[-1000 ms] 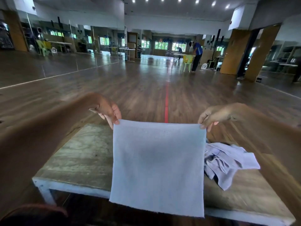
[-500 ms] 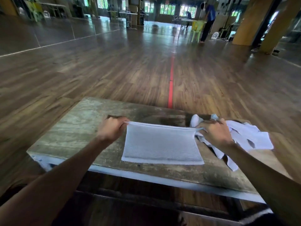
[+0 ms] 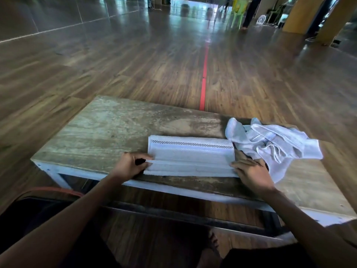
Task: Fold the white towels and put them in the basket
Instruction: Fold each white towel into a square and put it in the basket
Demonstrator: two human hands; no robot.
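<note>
Left hand [image 3: 131, 167] pinched raised fold at left end of towel [image 3: 191, 157]; right hand [image 3: 251, 174] lay on right end, pinch or press not discernible. Towel, moments earlier held by far corners, now lay as narrower band near front edge of surface [image 3: 108, 132]. Second fold judged under way. Unfolded towels [image 3: 274, 144] touched its right end; basket out of view.

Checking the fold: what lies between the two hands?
The folded white towel, stretching from the left hand to the right hand, in the head view.
</note>
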